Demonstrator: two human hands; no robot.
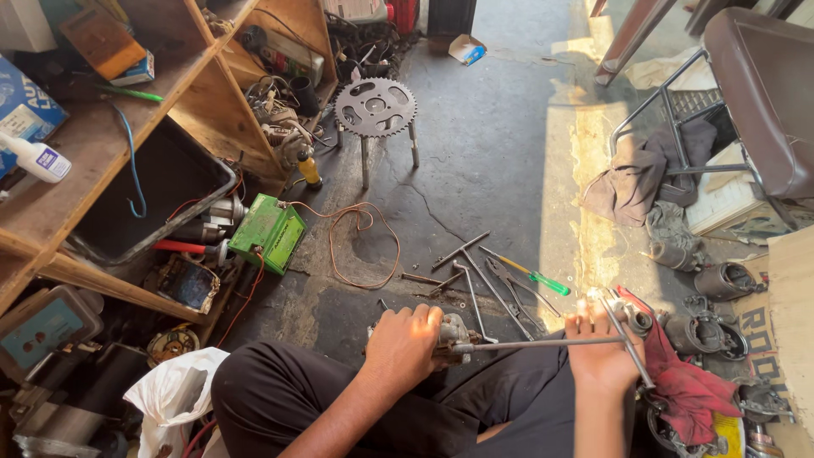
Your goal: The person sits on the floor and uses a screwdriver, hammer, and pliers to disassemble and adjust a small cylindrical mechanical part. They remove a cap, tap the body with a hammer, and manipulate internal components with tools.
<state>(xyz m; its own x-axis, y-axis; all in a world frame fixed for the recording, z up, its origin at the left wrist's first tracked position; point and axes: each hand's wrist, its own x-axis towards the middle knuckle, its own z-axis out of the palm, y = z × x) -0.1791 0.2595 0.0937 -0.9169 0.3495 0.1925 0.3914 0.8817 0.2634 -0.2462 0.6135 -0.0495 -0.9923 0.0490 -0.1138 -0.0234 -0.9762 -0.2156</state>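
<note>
1. Black-trousered legs (339, 399) are folded on the concrete floor (492, 153), nearest the camera.
2. Closed over a small grey metal motor part (449, 337) is the left hand (405, 341), its fingers (386, 325) wrapped tight.
3. A long steel T-handle wrench (543, 343) lies horizontally from that part rightward to the right hand (600, 346), which is clenched around its crossbar.
4. Loose spanners (475, 280), a green-handled screwdriver (530, 273) and a red rag (687, 382) lie nearby, apart from the wrench.

Left hand (405, 339) grips a small metal motor part (454, 335) over the lap. Right hand (600, 343) holds a long T-handle wrench (543, 343) running into it. Loose tools (496, 276) lie on the concrete floor (500, 144) just ahead.
</note>
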